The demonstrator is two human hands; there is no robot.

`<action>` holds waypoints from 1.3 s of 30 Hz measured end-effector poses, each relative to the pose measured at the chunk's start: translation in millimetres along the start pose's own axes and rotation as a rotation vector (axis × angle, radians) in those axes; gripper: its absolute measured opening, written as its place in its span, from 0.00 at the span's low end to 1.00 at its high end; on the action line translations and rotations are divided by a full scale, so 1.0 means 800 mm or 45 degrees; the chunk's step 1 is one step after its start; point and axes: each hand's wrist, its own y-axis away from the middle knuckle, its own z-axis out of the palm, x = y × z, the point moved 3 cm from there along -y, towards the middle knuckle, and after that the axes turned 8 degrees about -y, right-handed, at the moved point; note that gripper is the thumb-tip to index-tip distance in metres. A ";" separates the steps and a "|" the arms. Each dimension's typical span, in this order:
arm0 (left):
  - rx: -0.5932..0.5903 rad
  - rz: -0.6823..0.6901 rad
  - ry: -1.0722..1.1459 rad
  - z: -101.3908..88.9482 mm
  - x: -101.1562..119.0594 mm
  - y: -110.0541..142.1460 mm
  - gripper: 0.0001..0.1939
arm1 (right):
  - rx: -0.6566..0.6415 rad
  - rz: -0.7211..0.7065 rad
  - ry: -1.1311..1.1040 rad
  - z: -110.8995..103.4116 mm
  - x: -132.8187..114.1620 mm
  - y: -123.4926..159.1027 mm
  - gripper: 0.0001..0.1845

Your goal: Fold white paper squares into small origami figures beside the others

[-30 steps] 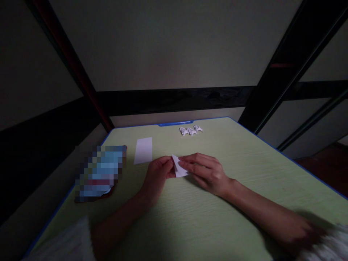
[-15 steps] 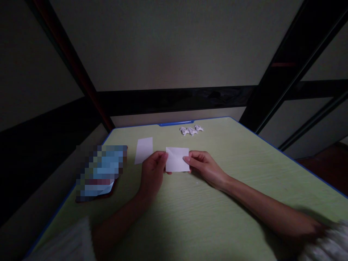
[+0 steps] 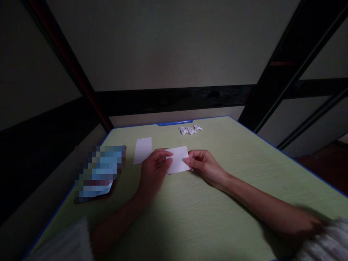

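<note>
A small, roughly square piece of white paper [image 3: 178, 160] is held up just above the table, slightly tilted. My right hand [image 3: 204, 163] pinches its right edge, thumb on the near face and fingers curled behind. At the left edge is my left hand [image 3: 154, 168], its thumb and index finger both lying over the paper's face and its other fingers mostly hidden. Beyond the hands lie three small folded white paper figures [image 3: 190, 130] in a row. A flat white sheet [image 3: 143, 150] rests to the left, partly behind my left hand.
The light green table [image 3: 231, 217] has a blue rim and a blue tray-like strip [image 3: 175, 123] at its far edge. On the left lies a flat, dark-edged device [image 3: 102, 170] with a blurred-out screen. A panelled wall [image 3: 174, 47] rises right behind the table.
The paper, seen earlier with a raised flap, was turned to show a flat face and now tilts a little. My left index finger has come round onto its front. The right hand keeps its pinch.
</note>
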 end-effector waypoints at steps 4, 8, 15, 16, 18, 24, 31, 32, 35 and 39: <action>0.015 -0.017 0.001 -0.002 0.001 0.000 0.06 | 0.000 -0.005 -0.095 0.000 -0.002 -0.001 0.14; 0.043 -0.016 0.120 -0.004 0.002 -0.001 0.19 | -0.032 -0.027 -0.089 0.001 -0.001 -0.003 0.12; -0.110 -0.015 0.081 0.002 0.003 0.001 0.04 | -0.006 -0.043 -0.129 -0.003 0.001 -0.003 0.06; -0.131 0.013 0.100 0.002 0.004 0.001 0.03 | -0.010 -0.045 -0.130 -0.004 0.000 -0.003 0.06; -0.178 0.041 0.171 0.002 0.003 0.001 0.05 | -0.018 -0.060 -0.123 -0.004 -0.001 -0.003 0.05; -0.325 -0.103 0.352 0.005 -0.005 0.001 0.07 | -0.035 -0.277 0.113 -0.005 -0.009 -0.001 0.06; -0.179 -0.141 0.025 0.009 -0.003 0.001 0.09 | -0.076 -0.316 0.298 0.001 -0.016 0.006 0.07; -0.152 -0.110 -0.019 0.009 -0.002 0.002 0.09 | -0.071 -0.293 0.293 0.001 -0.015 0.006 0.08; -0.111 -0.009 -0.163 0.006 -0.002 0.003 0.07 | -0.104 -0.240 0.423 0.003 -0.010 0.005 0.07; -0.249 0.040 -0.335 0.009 -0.004 0.005 0.02 | -0.165 -0.431 0.924 0.007 -0.012 0.010 0.08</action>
